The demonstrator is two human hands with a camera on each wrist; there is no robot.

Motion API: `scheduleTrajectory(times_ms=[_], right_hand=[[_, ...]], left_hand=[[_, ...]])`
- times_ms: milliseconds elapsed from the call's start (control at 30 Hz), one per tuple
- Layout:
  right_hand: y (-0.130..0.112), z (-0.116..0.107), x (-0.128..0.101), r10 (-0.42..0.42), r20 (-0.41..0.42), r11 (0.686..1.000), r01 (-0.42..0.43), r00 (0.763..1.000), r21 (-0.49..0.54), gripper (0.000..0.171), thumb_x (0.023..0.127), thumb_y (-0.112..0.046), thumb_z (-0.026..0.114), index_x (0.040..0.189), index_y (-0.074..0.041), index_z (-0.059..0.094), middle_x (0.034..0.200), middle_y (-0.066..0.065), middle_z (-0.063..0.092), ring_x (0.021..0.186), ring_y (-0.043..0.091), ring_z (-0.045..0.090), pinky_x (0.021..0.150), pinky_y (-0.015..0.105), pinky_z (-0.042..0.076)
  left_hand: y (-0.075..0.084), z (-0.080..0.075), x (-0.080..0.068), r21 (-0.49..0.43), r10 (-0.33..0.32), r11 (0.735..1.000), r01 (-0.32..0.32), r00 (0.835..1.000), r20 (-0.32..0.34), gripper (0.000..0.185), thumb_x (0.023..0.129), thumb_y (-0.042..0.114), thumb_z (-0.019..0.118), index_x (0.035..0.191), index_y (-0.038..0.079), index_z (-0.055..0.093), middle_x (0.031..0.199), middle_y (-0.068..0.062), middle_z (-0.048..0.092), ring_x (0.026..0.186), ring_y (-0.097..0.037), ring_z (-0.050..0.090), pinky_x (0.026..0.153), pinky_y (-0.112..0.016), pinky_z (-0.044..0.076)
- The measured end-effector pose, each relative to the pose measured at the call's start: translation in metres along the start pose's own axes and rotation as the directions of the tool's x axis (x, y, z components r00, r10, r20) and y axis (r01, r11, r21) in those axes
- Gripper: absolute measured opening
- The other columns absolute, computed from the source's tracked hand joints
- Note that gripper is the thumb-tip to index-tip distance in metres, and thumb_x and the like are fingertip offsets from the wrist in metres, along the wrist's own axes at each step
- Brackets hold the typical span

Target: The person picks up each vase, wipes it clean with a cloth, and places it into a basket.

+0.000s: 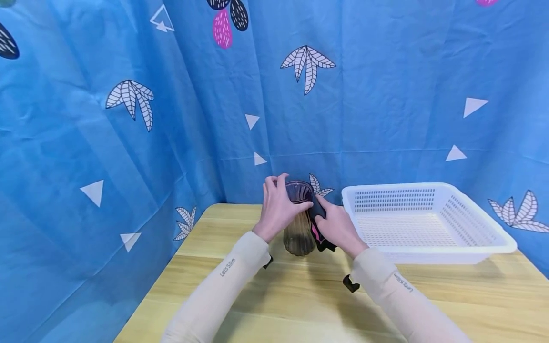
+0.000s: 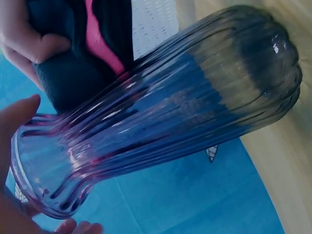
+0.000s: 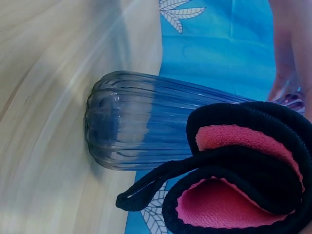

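Note:
A tall ribbed glass vase (image 1: pixel 299 240), smoky at the base and purplish toward its flared rim, stands upright on the wooden table. My left hand (image 1: pixel 276 206) grips it by the neck, thumb on the near side and fingers at the rim. On the vase's right, my right hand (image 1: pixel 338 226) holds a folded cloth (image 3: pixel 234 202), black outside and pink inside, with a black hanging loop. The cloth lies against the vase's side in the left wrist view. Most of my right fingers are hidden behind the cloth.
A white perforated plastic basket (image 1: pixel 429 249) sits to the right on the table (image 1: pixel 309 295). Behind and to the left hangs a blue patterned curtain (image 1: pixel 369 119), close to the table's back edge.

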State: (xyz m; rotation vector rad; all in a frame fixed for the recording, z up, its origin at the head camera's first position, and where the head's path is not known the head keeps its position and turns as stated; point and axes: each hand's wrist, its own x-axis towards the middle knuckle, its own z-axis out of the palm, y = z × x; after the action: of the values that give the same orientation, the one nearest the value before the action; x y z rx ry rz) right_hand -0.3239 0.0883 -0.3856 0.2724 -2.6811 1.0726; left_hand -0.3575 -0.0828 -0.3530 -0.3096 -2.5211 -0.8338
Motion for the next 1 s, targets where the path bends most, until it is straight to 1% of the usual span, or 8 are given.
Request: scheduleTrajectory(times_ms=[100,167,233,367,567,667,867,1000], right_hand=[[-0.002,0.001,0.001,-0.001,-0.006,1.0,0.001,1.0,0.001,0.065,0.095,-0.019,0.054,0.157,-0.02,0.036,0.093,0.017,0.069,0.06,0.019,0.059,0.059,0.033,0.046],[-0.002,0.002,0.002,0.0,-0.011,1.0,0.001,1.0,0.011,0.065,0.095,-0.019,0.054,0.157,-0.021,0.036,0.092,0.015,0.069,0.063,0.018,0.06,0.06,0.032,0.047],[-0.001,0.005,0.002,0.009,0.002,0.999,-0.009,1.0,0.033,0.066,0.095,-0.019,0.053,0.158,-0.022,0.034,0.085,0.013,0.068,0.061,0.019,0.062,0.06,0.032,0.048],[0.003,0.011,0.0,0.038,0.019,0.998,-0.039,0.999,0.048,0.067,0.096,-0.018,0.052,0.16,-0.022,0.03,0.077,0.012,0.066,0.056,0.019,0.061,0.056,0.033,0.049],[0.016,0.026,-0.004,0.077,0.048,0.997,-0.077,0.996,0.011,0.066,0.097,-0.018,0.052,0.16,-0.021,0.031,0.078,0.011,0.066,0.057,0.019,0.061,0.053,0.033,0.049],[0.023,0.034,-0.006,0.081,0.066,0.997,-0.081,0.995,-0.013,0.066,0.097,-0.017,0.053,0.159,-0.02,0.031,0.073,0.009,0.065,0.059,0.02,0.061,0.055,0.033,0.048],[0.034,0.046,-0.009,0.095,0.102,0.994,-0.089,0.99,-0.066,0.067,0.096,-0.015,0.054,0.159,-0.015,0.03,0.073,0.009,0.064,0.064,0.022,0.062,0.058,0.033,0.048],[0.038,0.053,-0.01,0.123,0.155,0.988,-0.107,0.98,-0.11,0.067,0.097,-0.017,0.056,0.159,-0.011,0.031,0.085,0.014,0.067,0.067,0.023,0.061,0.052,0.034,0.047]], left_hand=[[-0.001,0.001,-0.003,-0.011,-0.042,0.999,0.041,0.999,-0.035,0.105,0.069,0.063,0.084,0.15,0.018,0.036,0.13,-0.013,0.037,0.11,-0.029,0.049,0.088,-0.043,0.053],[-0.001,0.0,-0.004,-0.033,-0.058,0.998,0.057,0.998,-0.032,0.105,0.07,0.061,0.085,0.151,0.019,0.034,0.128,-0.013,0.038,0.104,-0.03,0.054,0.085,-0.044,0.054],[-0.003,0.0,-0.005,-0.062,-0.067,0.996,0.065,0.997,-0.023,0.103,0.071,0.057,0.085,0.152,0.02,0.033,0.129,-0.013,0.04,0.101,-0.032,0.056,0.085,-0.045,0.055],[-0.008,-0.001,-0.005,-0.154,-0.06,0.986,0.06,0.998,0.006,0.098,0.074,0.048,0.086,0.152,0.022,0.032,0.131,-0.012,0.044,0.107,-0.03,0.055,0.091,-0.045,0.053],[-0.014,0.002,-0.008,-0.29,-0.045,0.956,0.052,0.998,0.033,0.093,0.075,0.035,0.083,0.152,0.023,0.032,0.135,-0.01,0.046,0.115,-0.025,0.054,0.097,-0.043,0.05],[-0.013,0.005,-0.01,-0.291,-0.054,0.955,0.06,0.998,0.027,0.096,0.074,0.04,0.081,0.153,0.026,0.029,0.141,-0.008,0.046,0.119,-0.026,0.054,0.098,-0.045,0.05],[-0.008,0.011,-0.01,-0.25,-0.089,0.965,0.085,0.996,-0.004,0.113,0.069,0.066,0.083,0.156,0.026,0.024,0.15,-0.005,0.043,0.133,-0.025,0.045,0.105,-0.049,0.044],[-0.009,0.014,-0.008,-0.276,-0.133,0.954,0.116,0.99,-0.043,0.11,0.069,0.06,0.086,0.155,0.025,0.027,0.144,-0.007,0.042,0.125,-0.025,0.051,0.102,-0.044,0.048]])
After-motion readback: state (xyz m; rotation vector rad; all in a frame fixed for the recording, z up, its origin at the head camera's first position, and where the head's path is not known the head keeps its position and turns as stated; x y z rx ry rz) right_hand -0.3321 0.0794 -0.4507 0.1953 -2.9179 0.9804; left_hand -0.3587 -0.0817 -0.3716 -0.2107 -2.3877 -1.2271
